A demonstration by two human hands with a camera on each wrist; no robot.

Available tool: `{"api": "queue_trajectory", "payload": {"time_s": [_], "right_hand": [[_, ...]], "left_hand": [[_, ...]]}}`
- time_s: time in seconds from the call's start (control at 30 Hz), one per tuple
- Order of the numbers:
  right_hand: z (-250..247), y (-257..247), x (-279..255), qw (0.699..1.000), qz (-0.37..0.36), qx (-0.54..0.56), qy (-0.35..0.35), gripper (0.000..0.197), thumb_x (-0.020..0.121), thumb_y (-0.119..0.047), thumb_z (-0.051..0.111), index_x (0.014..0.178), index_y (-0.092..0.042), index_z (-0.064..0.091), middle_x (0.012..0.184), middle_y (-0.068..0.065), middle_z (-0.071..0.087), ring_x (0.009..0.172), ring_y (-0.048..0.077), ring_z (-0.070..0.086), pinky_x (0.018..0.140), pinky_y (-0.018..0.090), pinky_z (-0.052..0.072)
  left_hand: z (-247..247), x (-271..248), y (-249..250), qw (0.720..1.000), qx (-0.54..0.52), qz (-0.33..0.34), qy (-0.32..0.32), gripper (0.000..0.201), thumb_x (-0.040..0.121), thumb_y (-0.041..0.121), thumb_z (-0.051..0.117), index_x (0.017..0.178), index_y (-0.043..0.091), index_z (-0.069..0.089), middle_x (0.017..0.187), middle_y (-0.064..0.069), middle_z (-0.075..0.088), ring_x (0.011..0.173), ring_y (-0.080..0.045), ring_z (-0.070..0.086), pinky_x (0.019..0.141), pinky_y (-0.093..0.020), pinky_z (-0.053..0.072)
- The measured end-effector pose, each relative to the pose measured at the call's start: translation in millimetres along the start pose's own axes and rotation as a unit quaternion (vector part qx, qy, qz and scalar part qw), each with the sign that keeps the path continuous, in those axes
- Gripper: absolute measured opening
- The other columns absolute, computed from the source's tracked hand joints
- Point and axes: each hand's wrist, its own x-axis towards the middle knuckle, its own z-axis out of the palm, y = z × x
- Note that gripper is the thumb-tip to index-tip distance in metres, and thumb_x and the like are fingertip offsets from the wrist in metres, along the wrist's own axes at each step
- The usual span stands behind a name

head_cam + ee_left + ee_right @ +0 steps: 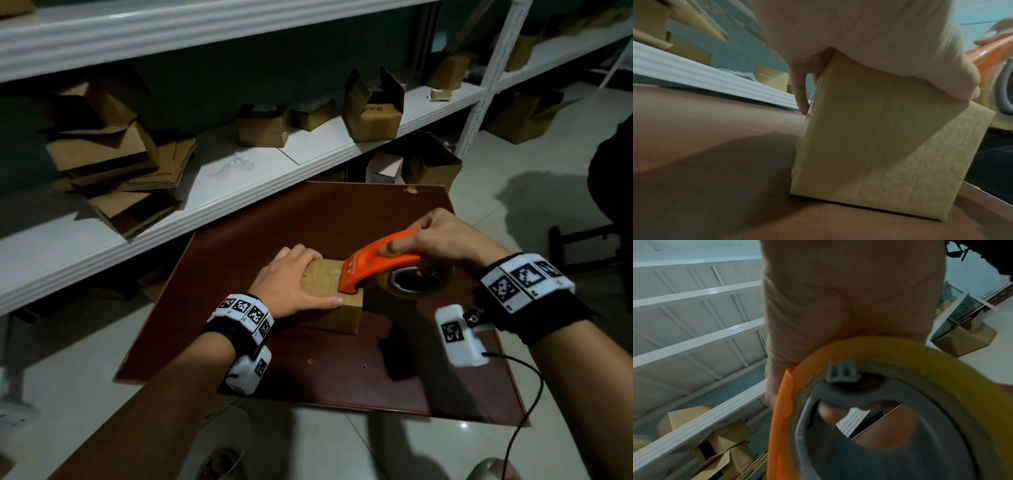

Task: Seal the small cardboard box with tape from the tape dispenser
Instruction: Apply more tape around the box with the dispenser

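A small cardboard box (329, 286) stands on a dark red-brown board (342, 219). My left hand (291, 277) lies over the box's left half, fingers down its far side and thumb along the near top edge, holding it. The left wrist view shows the box's side (869, 138) under the palm (869, 40). My right hand (435, 240) grips an orange tape dispenser (376, 263), whose front end rests on the box top at its right edge. The tape roll (416, 281) hangs just right of the box. Seen from the right wrist, the yellowish roll (941, 369) and grey hub (859, 459) fill the lower picture.
White metal shelving (239, 171) runs behind the board, with flattened cardboard (113, 161) and several small boxes (373, 106) on it. More boxes (527, 116) sit on the tiled floor at the right. A cable (527, 404) trails from my right wrist past the board's near right corner.
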Motion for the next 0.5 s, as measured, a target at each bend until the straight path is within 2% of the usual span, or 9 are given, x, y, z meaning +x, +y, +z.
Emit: {"api": "queue_trajectory", "payload": {"time_s": [0.1, 0.17, 0.27, 0.33, 0.4, 0.5], "right_hand": [[1, -1, 1, 1.000, 0.005, -0.002, 0.015, 0.032, 0.067, -0.042, 0.091, 0.070, -0.014, 0.074, 0.056, -0.003, 0.067, 0.059, 0.010, 0.064, 0.058, 0.025, 0.045], [1, 0, 1, 1.000, 0.008, -0.004, 0.023, 0.034, 0.064, -0.043, 0.093, 0.071, -0.015, 0.075, 0.058, -0.003, 0.068, 0.065, 0.013, 0.064, 0.061, 0.027, 0.045], [1, 0, 0, 1.000, 0.008, 0.001, 0.019, 0.032, 0.065, -0.041, 0.092, 0.068, -0.014, 0.074, 0.053, -0.004, 0.066, 0.058, 0.011, 0.062, 0.055, 0.024, 0.044], [0, 1, 0, 1.000, 0.007, 0.002, 0.015, 0.031, 0.067, -0.039, 0.092, 0.069, -0.014, 0.074, 0.050, -0.006, 0.065, 0.050, 0.007, 0.061, 0.049, 0.020, 0.044], [0, 2, 0, 1.000, 0.006, 0.004, 0.010, 0.030, 0.068, -0.038, 0.091, 0.069, -0.014, 0.073, 0.047, -0.008, 0.064, 0.044, 0.002, 0.059, 0.043, 0.017, 0.043], [1, 2, 0, 1.000, 0.006, 0.004, 0.007, 0.030, 0.069, -0.039, 0.091, 0.070, -0.015, 0.074, 0.049, -0.008, 0.065, 0.052, 0.006, 0.062, 0.049, 0.021, 0.045]], "left_hand": [[-2, 0, 1, 1.000, -0.007, -0.004, -0.010, 0.096, 0.059, 0.099, 0.061, 0.134, 0.039, 0.050, 0.121, 0.020, 0.047, 0.115, -0.008, 0.043, 0.097, -0.048, 0.051], [-3, 1, 4, 0.999, -0.024, -0.018, -0.018, 0.103, 0.054, 0.099, 0.064, 0.136, 0.038, 0.050, 0.126, 0.016, 0.047, 0.120, -0.011, 0.043, 0.102, -0.048, 0.049], [-10, 3, 12, 0.993, -0.091, -0.075, -0.029, 0.130, 0.045, 0.097, 0.067, 0.153, 0.029, 0.039, 0.148, 0.005, 0.039, 0.141, -0.019, 0.036, 0.116, -0.049, 0.041], [-12, 6, 17, 0.978, -0.155, -0.138, -0.022, 0.134, 0.054, 0.093, 0.073, 0.159, 0.023, 0.030, 0.159, -0.004, 0.032, 0.150, -0.026, 0.033, 0.121, -0.050, 0.038], [-10, 10, 17, 0.962, -0.178, -0.207, -0.018, 0.128, 0.064, 0.086, 0.078, 0.159, 0.017, 0.026, 0.163, -0.009, 0.034, 0.150, -0.031, 0.040, 0.120, -0.049, 0.041], [-6, 12, 15, 0.953, -0.154, -0.255, -0.046, 0.130, 0.065, 0.087, 0.075, 0.158, 0.012, 0.025, 0.159, -0.012, 0.045, 0.143, -0.035, 0.050, 0.114, -0.050, 0.047]]}}
